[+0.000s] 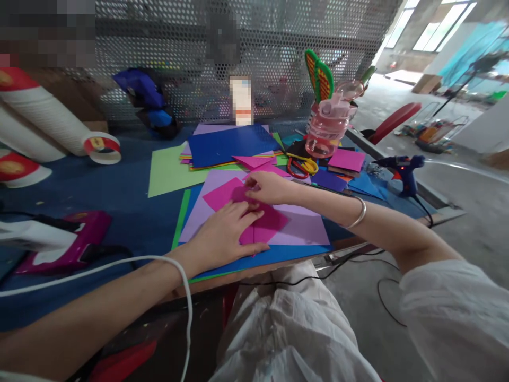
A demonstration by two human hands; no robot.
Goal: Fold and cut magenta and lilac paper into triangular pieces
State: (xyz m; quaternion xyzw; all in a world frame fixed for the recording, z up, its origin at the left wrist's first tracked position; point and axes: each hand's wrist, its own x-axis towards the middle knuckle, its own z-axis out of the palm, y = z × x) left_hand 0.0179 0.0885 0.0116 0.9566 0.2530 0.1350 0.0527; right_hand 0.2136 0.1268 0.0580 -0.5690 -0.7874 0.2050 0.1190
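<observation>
A magenta sheet of paper with a crease down its middle lies turned cornerwise on a lilac sheet. My left hand rests on the magenta sheet, its fingers stretched out and the thumb apart. Just beyond it, my right hand has its thumb and fingers bent together at the upper part of the same sheet, pinching the paper; its exact hold is partly hidden. Folded magenta pieces lie past my right hand. Under the lilac sheet are blue paper and green paper.
Behind lie a stack of coloured paper, red and yellow scissors and a pink bottle. A glue gun stands right. Left are paper cup stacks and a magenta power strip. A white cable crosses my left forearm.
</observation>
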